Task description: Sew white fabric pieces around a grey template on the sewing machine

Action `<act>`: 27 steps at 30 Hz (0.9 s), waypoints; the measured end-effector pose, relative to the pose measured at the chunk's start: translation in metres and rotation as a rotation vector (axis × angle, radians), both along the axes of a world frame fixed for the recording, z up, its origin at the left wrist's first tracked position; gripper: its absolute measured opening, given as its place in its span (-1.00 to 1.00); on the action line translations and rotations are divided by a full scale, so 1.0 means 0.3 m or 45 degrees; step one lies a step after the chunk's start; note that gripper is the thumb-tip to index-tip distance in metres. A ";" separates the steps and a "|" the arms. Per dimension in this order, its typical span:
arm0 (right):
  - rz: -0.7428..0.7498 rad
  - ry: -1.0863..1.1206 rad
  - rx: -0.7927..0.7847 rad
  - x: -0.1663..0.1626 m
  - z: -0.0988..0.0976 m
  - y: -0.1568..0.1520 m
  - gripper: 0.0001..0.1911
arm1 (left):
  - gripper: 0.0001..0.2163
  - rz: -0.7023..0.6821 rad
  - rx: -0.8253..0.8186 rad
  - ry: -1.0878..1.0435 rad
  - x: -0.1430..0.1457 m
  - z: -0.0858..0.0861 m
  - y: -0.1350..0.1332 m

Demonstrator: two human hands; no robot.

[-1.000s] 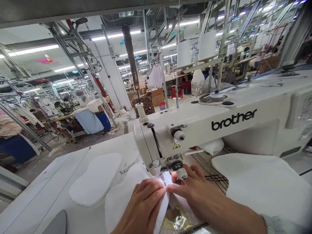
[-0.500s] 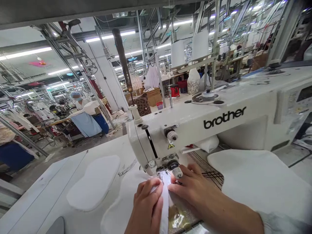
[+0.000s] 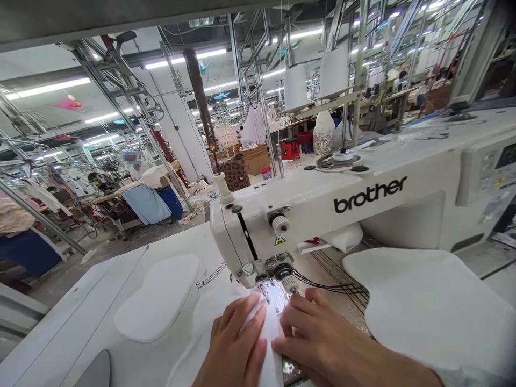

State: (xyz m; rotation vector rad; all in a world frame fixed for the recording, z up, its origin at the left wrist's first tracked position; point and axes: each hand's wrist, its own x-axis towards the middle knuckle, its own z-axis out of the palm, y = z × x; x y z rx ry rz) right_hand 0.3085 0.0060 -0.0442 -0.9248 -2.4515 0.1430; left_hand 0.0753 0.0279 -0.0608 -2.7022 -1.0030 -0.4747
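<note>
A white Brother sewing machine [image 3: 363, 199] spans the table, its needle and presser foot [image 3: 266, 287] at the centre bottom. Under the foot lies a white fabric piece [image 3: 209, 314]. My left hand [image 3: 236, 346] rests on this fabric just left of the foot, fingers stretched flat and close together. My right hand [image 3: 318, 336] presses the fabric just right of the foot, fingers extended forward and lying flat. The two hands almost touch in front of the needle.
A flat oval white padded piece [image 3: 157, 295] lies on the table to the left. A large white fabric piece [image 3: 427, 306] lies at right under the machine arm. Thread cones [image 3: 296, 86] stand behind. A person [image 3: 133, 164] works at a distant table.
Both hands have slid back toward me along the fabric and flattened out. The left hand's curled fingers have straightened. The view shifted slightly.
</note>
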 end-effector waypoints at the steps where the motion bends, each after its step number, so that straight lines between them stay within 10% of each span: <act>1: -0.004 0.003 0.000 -0.001 -0.004 0.002 -0.87 | -0.64 -0.025 0.075 0.036 -0.008 -0.001 -0.002; 8: -0.004 0.081 -0.020 0.006 -0.037 0.011 -0.84 | -0.67 0.051 0.332 0.047 0.021 -0.058 -0.031; 27: -0.075 0.055 0.021 0.000 -0.028 0.034 -0.85 | -0.62 0.444 0.166 -0.130 0.109 -0.074 -0.007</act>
